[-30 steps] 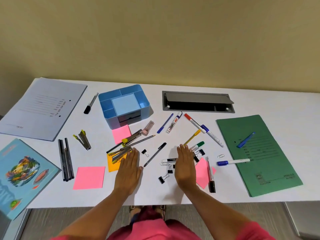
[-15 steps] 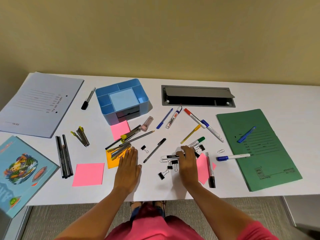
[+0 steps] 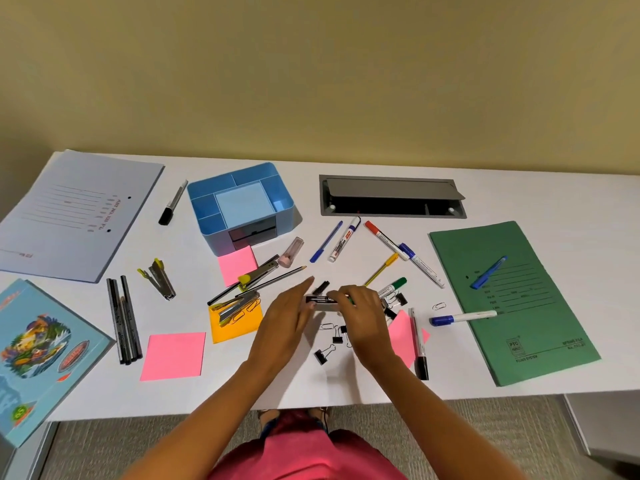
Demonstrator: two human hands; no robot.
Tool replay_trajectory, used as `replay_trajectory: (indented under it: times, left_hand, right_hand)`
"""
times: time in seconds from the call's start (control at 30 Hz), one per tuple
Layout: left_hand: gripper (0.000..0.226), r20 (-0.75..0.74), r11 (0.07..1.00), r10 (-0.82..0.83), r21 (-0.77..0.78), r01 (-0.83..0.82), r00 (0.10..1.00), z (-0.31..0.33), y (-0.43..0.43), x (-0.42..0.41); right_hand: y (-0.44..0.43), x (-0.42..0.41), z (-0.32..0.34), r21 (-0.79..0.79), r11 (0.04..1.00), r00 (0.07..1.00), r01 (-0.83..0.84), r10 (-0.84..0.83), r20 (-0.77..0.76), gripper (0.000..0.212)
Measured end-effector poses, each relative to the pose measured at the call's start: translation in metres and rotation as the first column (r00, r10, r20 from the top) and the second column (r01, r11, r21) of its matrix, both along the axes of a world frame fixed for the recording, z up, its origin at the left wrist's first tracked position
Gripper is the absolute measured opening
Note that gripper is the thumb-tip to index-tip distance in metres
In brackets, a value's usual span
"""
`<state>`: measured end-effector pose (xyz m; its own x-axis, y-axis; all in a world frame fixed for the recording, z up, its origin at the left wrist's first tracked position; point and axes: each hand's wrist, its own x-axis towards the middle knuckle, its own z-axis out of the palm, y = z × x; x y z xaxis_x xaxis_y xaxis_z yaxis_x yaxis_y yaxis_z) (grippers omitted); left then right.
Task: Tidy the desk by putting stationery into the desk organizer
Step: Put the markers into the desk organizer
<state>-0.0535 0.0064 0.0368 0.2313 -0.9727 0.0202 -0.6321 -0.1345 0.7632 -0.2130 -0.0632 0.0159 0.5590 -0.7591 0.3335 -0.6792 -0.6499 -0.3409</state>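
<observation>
In the head view, we see the right hand (image 3: pixel 363 313) closed over a white marker with a black printed label (image 3: pixel 320 300), lifted just off the white desk (image 3: pixel 346 379). The left hand (image 3: pixel 289 315) meets the marker's other end with fingers extended and only loosely curled; we cannot tell whether it actually grips. Directly beneath the grip lie black binder clips (image 3: pixel 323 353) and a paper clip (image 3: pixel 325 326). Just right of the grip sit a green-capped marker (image 3: pixel 394 286) and a pink sticky note (image 3: pixel 401 336) with a black-capped marker (image 3: pixel 419 344) across it. Left of the grip, staplers (image 3: pixel 239 303) rest on an orange sticky pad (image 3: pixel 235 323). Beyond the grip, up and to the left, stands the blue desk organizer (image 3: pixel 242 206), its compartments showing only their floors. Well apart on the right lies a green folder (image 3: pixel 519 306).
</observation>
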Motion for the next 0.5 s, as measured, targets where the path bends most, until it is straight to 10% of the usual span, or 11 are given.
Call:
replay_trajectory:
  times: [0.2, 0.5]
  left_hand:
    - [0.033, 0.085, 0.994, -0.04, -0.093, 0.048, 0.996, 0.017, -0.014, 0.002]
    - [0.032, -0.018, 0.969, 0.122, -0.215, -0.123, 0.992, 0.039, -0.037, 0.033]
  right_hand:
    - [-0.007, 0.028, 0.037, -0.053, 0.994, 0.986, -0.1, 0.106, 0.129, 0.025]
    - [-0.029, 0.079, 0.093, 0.28, 0.96, 0.762, 0.03, -0.203, 0.615, 0.017]
